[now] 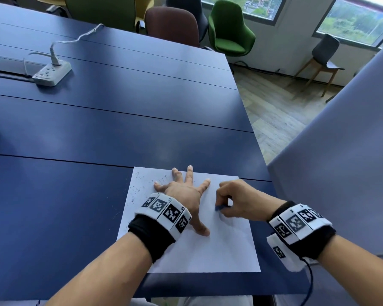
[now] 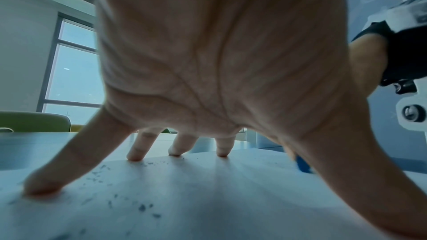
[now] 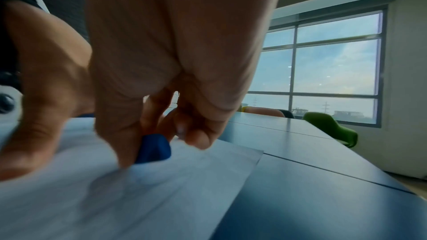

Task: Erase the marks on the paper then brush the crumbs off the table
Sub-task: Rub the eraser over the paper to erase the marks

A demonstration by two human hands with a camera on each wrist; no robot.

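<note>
Both forearms are showing bare. Each wrist is wearing a black fabric cuff (image 1: 151, 236) ringed by white blocks printed with black square markers (image 1: 295, 224); a dark cable (image 1: 310, 281) is trailing from the right one.

Daylight from the large grey-framed windows (image 3: 323, 67); wrist views dim w/ bluish cast. Right wrist pic motion-blurred. Head view bends at edges, soft shadows.

Beyond your blue tabletop (image 1: 119, 120) you see green chairs (image 1: 229, 27), a wood floor (image 1: 274, 102) and daylit windows (image 1: 358, 21).
</note>
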